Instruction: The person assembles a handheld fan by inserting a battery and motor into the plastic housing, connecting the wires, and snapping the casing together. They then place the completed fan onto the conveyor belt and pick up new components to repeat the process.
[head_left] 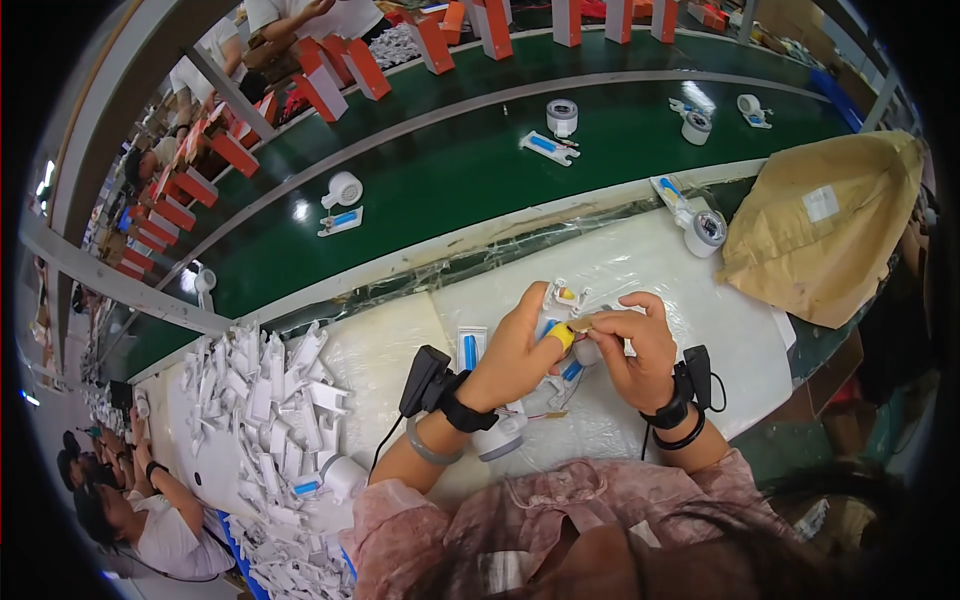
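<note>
Head view: there, my right hand pinched a small tan piece over the desk's middle; my left hand curled beside it, its grip unclear from here, and white parts crowded the left edge!

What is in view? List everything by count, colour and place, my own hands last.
belt: one, green, across the top
boxes: over ten, orange and white, along the belt's far side
round-headed units: at least seven, white, belt and worktable
loose casings: uncountable, white, left
blue cylinders: several, blue, belt and worktable
tan piece: one, tan, between the hands
brown paper: one, brown, right
worktable: one, whitish, centre
metal frame: one, grey, left
other people: several, white shirts, left
left grip: one, black strap, centre
right grip: one, black strap, centre
</note>
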